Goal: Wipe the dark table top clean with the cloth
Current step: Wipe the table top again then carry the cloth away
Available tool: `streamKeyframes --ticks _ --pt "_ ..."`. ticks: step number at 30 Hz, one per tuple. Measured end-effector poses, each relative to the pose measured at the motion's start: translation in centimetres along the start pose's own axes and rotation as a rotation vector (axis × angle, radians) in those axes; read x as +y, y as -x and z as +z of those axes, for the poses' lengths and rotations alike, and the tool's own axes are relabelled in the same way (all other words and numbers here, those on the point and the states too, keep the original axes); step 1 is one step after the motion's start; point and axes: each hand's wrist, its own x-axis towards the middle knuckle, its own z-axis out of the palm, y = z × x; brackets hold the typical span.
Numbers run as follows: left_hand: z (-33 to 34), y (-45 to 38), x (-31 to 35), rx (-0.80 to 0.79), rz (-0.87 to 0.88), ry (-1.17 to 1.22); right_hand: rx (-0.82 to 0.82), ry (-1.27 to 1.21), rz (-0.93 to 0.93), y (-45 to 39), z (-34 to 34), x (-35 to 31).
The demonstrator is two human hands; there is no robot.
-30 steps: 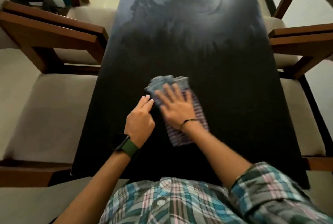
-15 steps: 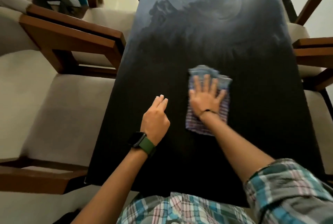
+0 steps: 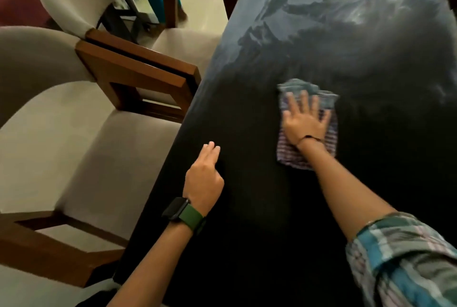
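Checked cloth (image 3: 308,131) lies flat under the spread right hand (image 3: 305,123), pinned to the dark table top (image 3: 247,208) for wiping toward the haze beyond its fingertips, while the left hand (image 3: 204,179), fingers straight together, braces alongside.

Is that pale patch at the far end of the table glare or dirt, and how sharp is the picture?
Head view: the pale streaky patch on the dark table top looks like smeared film catching light; I can't rule out glare. The right hand pressing the checked cloth is motion-blurred, the left hand sharper; the near end is dim.
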Motion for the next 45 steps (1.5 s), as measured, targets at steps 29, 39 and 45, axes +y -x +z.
streamKeyframes --ticks 29,39,45 --pt "1.2 -25.5 0.1 0.159 0.185 0.129 -0.02 0.335 -0.679 -19.6 1.5 -16.3" --pt "-1.6 -31.2 2.2 -0.129 0.135 -0.153 -0.044 0.222 -0.402 -30.7 -1.2 -17.6" --pt "-2.4 -30.4 1.2 0.171 0.259 -0.07 -0.084 0.27 -0.689 -17.4 0.9 -14.1"
